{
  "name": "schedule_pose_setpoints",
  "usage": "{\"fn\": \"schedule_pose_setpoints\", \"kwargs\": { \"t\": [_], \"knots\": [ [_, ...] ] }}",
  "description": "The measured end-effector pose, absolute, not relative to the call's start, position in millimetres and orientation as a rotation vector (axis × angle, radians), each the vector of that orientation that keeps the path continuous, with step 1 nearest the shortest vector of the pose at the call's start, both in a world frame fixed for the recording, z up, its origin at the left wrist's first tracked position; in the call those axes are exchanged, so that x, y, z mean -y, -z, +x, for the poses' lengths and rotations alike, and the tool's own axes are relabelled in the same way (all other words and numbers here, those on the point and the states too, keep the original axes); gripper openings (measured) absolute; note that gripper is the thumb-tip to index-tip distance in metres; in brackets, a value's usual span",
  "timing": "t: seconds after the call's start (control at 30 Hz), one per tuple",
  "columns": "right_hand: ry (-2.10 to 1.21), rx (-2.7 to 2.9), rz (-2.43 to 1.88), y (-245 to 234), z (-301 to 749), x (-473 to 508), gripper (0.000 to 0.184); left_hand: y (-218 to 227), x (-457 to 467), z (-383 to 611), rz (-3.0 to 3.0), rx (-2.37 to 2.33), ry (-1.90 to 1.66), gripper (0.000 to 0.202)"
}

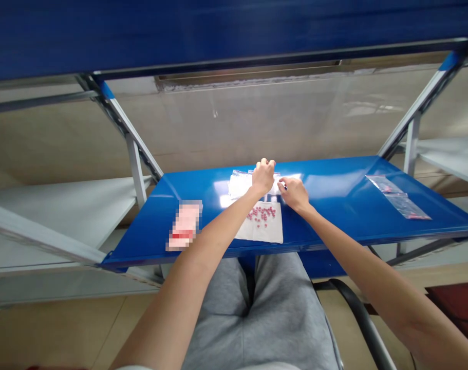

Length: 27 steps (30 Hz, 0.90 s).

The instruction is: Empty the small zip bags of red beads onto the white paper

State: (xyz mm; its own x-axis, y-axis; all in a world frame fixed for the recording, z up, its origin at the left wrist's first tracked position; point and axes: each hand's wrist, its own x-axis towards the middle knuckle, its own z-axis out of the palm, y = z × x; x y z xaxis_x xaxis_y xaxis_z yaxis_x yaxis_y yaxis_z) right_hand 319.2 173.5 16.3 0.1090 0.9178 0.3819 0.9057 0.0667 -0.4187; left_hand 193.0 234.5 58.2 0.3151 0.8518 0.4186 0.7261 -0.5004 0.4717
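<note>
My left hand (263, 176) is over a spread of clear plastic bags (239, 185), its fingers curled; whatever it grips is hidden. Close beside it, my right hand (294, 193) has thumb and fingers drawn together at the edge of a clear plastic bag (275, 186) between the two hands. Just in front of them lies a white cloth or sheet (270, 235) with many small pinkish-red pieces (263, 214) scattered on it. My left forearm covers part of that sheet's left side.
On the left of the blue table (334, 200) lies a blurred-out pink and red pack (186, 222). Two clear bags, a rear one (385, 184) and a front one (407, 206), lie at the right with reddish contents. A blue shelf (234, 31) hangs overhead; metal posts flank the table.
</note>
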Motion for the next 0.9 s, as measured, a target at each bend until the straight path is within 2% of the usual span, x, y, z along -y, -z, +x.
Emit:
{"fn": "schedule_pose_setpoints", "kwargs": {
  "t": [0.2,0.43,0.53,0.73,0.9],
  "knots": [
    [0.186,1.683,-1.877,-18,373,-116,0.037,-66,-201,259,2.314,-1.080,-0.971,0.034],
    [0.511,1.292,-2.150,-2,542,-27,0.046,-34,-140,383,1.932,-0.869,-0.668,0.027],
    [0.456,1.301,-2.183,6,583,-10,0.048,-25,-122,420,1.923,-0.889,-0.630,0.030],
    [0.332,1.399,-2.093,14,559,5,0.035,-25,-118,435,1.942,-0.921,-0.601,0.030],
    [0.307,1.346,-1.851,10,478,25,0.029,-33,-114,384,1.930,-0.941,-0.501,0.037]
  ]
}}
